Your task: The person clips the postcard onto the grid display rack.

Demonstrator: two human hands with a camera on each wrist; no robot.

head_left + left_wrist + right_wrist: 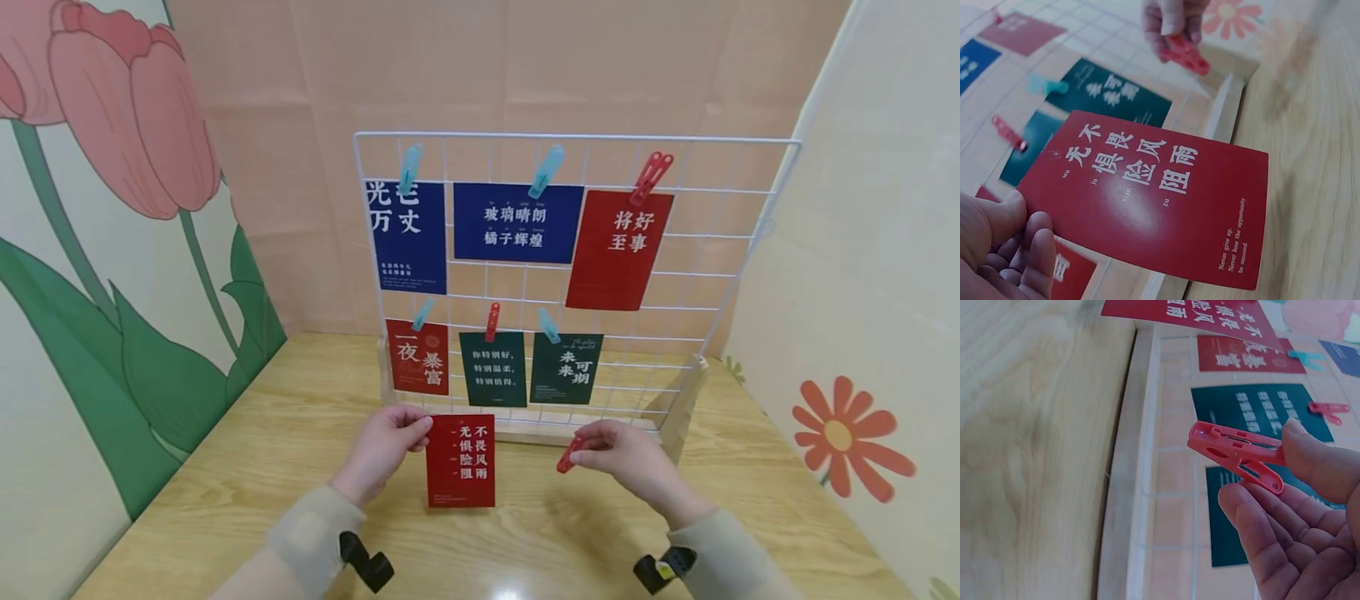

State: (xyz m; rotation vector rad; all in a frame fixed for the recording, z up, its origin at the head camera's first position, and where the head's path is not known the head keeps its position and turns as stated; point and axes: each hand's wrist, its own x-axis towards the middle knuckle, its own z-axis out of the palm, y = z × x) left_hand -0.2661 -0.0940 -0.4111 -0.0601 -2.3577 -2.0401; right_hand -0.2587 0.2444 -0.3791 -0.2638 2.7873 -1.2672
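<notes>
My left hand [386,446] pinches a red card [461,487] with white characters by its upper left corner, holding it upright in front of the rack. In the left wrist view the thumb lies on the face of the card [1147,200], fingers behind. My right hand [626,458] holds a red clothespin [567,457] between thumb and fingers, to the right of the card. Seen from the right wrist, the clothespin [1235,453] has its handles between thumb and fingertips. Behind both hands stands a white wire grid rack [577,135] with cards clipped on it.
On the upper row hang two blue cards [517,250] and a red card [615,279]. Below are a smaller red card [416,379] and two green cards [493,396]. Blue and red clothespins [546,171] hold them. The rack's wooden base [682,408] rests on the wooden table [300,392].
</notes>
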